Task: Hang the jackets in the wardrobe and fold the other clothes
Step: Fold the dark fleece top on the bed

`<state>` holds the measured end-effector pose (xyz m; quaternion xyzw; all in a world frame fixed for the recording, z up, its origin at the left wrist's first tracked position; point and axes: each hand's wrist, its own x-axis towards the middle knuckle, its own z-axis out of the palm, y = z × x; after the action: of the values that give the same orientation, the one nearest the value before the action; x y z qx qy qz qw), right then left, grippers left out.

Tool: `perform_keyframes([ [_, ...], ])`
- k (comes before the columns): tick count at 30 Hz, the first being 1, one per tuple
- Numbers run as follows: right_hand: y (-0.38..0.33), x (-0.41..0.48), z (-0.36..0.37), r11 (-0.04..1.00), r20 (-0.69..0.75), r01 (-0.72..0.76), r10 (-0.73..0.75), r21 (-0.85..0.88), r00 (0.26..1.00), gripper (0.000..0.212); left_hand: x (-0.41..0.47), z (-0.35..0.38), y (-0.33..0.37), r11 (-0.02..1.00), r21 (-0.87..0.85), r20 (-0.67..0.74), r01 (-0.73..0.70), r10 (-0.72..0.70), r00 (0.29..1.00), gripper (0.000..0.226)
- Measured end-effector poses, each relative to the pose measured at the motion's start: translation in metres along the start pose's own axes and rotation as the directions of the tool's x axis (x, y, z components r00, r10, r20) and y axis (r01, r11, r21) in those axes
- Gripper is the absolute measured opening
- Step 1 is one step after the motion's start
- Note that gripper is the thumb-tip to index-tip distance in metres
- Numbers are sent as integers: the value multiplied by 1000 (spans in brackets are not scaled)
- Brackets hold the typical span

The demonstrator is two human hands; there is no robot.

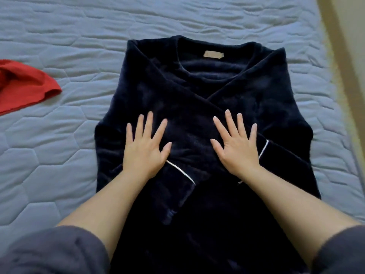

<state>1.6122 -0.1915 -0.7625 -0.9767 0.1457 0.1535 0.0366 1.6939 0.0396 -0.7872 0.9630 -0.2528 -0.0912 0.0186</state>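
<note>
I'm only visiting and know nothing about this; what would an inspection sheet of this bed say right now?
Surface: quilted blue-grey bed cover, lightly creased.
Job's things: dark navy top lies flat, sleeves crossed over its chest; red garment lies apart at the left edge.
Clutter: nothing seen.
Hands: left hand and right hand flat, fingers spread, pressing on the crossed sleeves.
Cables: nothing seen.
Surroundings: pale beige strip beyond the bed's right side; cannot tell what.
</note>
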Motion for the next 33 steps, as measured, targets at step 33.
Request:
perform_keyframes([
  [33,128,-155,8,999,210,-1,8,-35,978,63,-149,-25,66,990,128,223,-64,34,974,69],
])
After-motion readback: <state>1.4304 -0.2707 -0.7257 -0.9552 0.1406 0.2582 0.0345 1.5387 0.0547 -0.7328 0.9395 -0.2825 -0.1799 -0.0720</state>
